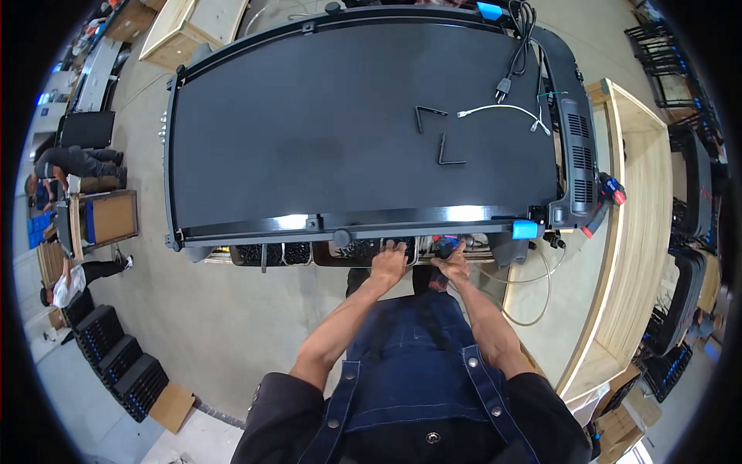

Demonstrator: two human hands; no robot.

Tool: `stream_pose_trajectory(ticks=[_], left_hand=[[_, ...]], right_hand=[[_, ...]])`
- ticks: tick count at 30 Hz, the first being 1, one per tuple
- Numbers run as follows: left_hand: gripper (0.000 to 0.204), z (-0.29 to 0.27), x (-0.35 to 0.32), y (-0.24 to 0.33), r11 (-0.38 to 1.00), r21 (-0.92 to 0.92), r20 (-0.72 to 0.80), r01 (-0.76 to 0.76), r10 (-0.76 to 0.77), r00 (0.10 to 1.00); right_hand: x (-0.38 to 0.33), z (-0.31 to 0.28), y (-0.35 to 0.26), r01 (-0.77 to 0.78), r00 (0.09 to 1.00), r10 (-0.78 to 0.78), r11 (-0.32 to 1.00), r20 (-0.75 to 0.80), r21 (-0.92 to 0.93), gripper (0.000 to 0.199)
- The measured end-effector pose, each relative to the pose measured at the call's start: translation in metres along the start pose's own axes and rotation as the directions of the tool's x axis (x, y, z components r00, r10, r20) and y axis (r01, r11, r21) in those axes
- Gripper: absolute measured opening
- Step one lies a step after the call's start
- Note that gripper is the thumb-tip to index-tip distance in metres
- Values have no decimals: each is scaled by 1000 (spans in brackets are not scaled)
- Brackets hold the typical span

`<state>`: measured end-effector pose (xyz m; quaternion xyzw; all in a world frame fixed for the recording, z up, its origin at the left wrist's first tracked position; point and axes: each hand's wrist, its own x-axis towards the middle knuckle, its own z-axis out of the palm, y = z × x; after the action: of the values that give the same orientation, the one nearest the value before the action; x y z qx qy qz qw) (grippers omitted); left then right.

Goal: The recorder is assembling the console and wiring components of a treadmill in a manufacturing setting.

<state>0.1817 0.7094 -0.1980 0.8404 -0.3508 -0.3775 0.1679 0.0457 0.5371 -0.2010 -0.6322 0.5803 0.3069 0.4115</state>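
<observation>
The person is leaning over the near edge of a large black treadmill deck [363,131], and both hands are reaching down into a row of shallow parts trays [297,254] tucked just under that edge. The left hand [389,263] is lying palm-down with fingers loosely spread over a tray of small dark hardware, touching it but not visibly pinching any piece. The right hand [454,261] is curling around something small with red and blue parts beside the left; whether the fingers are closing on it or only resting there I cannot tell. Two black hex keys [440,135] are lying well apart from the hands on the belt, near a loose white cable [502,110] and a black power cord [516,46]. Judging from this, the risk is that small pieces may be slipping from the fingers to the floor, since the trays are sitting partly beneath the overhanging frame and the person is working half blind; the trailing cable by the right forearm could also be snagging. The tray contents are too small to identify, the fingertips are hidden by the frame rail [340,226], and the fisheye rim is bending the wooden crates [634,232] and the people at left.
</observation>
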Motion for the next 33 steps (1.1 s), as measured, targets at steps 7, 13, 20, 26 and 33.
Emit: stream_pose_trajectory(ticks=[7, 13, 20, 26, 33], left_hand=[[18, 46, 27, -19, 942, 327, -100, -68, 107, 989], [15, 42, 27, -19, 948, 296, -52, -115, 136, 989], [21, 39, 22, -11, 993, 101, -377, 65, -22, 926], [32, 62, 25, 17, 950, 249, -500, 185, -38, 865], [17, 46, 15, -6, 975, 223, -446, -7, 108, 889]], right_hand=[[-25, -67, 50, 428, 898, -435, 899, 73, 89, 113], [-105, -180, 80, 81, 577, -525, 799, 626, 595, 107], [-130, -165, 42, 582, 713, -587, 801, 384, 144, 47], [-127, -134, 46, 539, 772, -558, 829, 305, 150, 42], [-142, -135, 41, 537, 774, -525, 841, 355, 74, 42]])
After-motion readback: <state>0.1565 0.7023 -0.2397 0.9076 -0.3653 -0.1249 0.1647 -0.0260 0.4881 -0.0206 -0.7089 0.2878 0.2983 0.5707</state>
